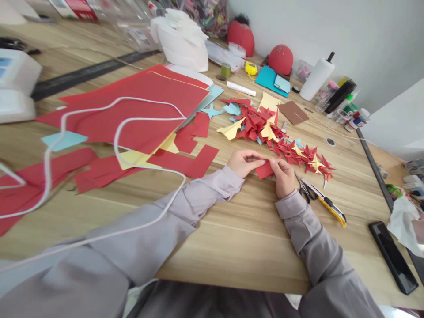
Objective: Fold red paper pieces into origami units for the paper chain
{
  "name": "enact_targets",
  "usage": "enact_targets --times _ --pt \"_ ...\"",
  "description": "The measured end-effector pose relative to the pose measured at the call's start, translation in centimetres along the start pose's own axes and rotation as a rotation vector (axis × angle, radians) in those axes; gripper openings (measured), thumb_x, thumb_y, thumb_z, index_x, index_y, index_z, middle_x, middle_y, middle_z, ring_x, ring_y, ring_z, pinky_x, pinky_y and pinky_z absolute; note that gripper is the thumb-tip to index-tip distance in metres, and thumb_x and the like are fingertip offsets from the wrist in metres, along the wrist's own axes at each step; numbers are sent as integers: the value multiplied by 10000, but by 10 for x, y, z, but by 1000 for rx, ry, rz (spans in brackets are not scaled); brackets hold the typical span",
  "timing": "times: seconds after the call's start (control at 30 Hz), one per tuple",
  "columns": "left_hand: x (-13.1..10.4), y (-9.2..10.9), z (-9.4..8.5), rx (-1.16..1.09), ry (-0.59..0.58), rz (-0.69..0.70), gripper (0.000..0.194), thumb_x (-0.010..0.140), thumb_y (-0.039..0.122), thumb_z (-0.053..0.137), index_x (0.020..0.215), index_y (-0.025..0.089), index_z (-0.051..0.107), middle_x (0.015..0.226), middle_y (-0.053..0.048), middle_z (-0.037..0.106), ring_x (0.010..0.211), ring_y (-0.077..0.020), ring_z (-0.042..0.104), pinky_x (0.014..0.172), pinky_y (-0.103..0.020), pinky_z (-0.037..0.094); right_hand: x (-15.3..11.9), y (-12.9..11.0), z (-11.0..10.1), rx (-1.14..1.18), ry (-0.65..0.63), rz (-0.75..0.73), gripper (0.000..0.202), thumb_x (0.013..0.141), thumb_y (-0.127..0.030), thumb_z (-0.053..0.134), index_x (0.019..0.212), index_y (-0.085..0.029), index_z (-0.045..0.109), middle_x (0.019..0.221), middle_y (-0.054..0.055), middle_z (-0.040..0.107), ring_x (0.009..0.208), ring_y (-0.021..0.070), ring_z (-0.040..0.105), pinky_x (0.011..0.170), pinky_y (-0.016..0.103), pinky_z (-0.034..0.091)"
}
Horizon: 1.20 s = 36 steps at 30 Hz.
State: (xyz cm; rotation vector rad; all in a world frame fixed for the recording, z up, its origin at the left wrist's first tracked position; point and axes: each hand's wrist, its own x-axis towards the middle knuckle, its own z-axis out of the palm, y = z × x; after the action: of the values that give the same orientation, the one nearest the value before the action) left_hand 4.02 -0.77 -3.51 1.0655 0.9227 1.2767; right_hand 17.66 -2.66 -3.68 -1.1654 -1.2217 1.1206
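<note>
Between my two hands is a small piece of red paper (264, 170), its far edge pinched on both sides. My left hand (245, 162) grips its left part with thumb and fingers. On the right, my right hand (282, 176) pinches the opposite corner. Just beyond my fingers lies a heap of folded red paper stars (256, 120), mixed with yellow and blue ones. Scissors (307, 191) and a yellow box cutter (327, 203) rest beside my right wrist.
Large red sheets (149, 106) and red offcuts (198, 161) cover the table's left side. A white cord (179, 190) loops over them and across my left sleeve. A black phone (393, 256) lies at the right. Bottles (357, 120) and a tissue pack (180, 42) stand farther back.
</note>
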Motion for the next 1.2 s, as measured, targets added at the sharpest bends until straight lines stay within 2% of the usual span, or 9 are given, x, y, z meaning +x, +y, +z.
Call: enact_targets --times 0.27,0.37,0.47,0.67,0.87,1.2 --pt "0 0 0 -9 34 -72 246 510 318 729 638 131 633 553 9 607 530 -101 532 551 -243 449 -1 -1 3 -34 -53 -25 225 626 -378 678 620 -170 594 544 -33 561 479 78 457 469 221 391" --pt "0 1 -1 -27 25 -70 286 528 356 716 686 128 645 612 -6 629 571 -116 555 566 -251 454 0 1 1 5 -11 -1 228 649 -383 659 612 -170 586 529 -39 541 464 75 443 441 213 368" --pt "-1 3 -3 -79 -52 -93 335 577 374 684 809 133 665 677 -23 653 583 -132 579 552 -258 452 4 5 -3 88 69 22 238 673 -386 639 600 -175 556 514 -53 499 442 70 419 416 208 343" --pt "-2 5 -6 -113 -156 -76 398 555 274 695 927 137 665 753 -47 680 567 -143 598 560 -276 468 8 8 -5 186 128 32 275 674 -385 634 568 -178 488 488 -65 419 427 64 368 408 206 307" --pt "-4 6 -3 -168 -184 -68 377 513 194 722 882 135 673 808 -54 689 724 -186 629 671 -325 517 8 9 -5 196 119 39 275 681 -384 628 571 -178 482 490 -63 415 426 65 365 409 206 301" --pt "-4 2 -3 -131 -191 -20 363 532 146 676 893 122 671 842 -64 684 730 -180 632 688 -322 521 8 11 -6 173 117 51 275 681 -407 622 590 -185 487 513 -58 437 439 75 379 417 217 317"
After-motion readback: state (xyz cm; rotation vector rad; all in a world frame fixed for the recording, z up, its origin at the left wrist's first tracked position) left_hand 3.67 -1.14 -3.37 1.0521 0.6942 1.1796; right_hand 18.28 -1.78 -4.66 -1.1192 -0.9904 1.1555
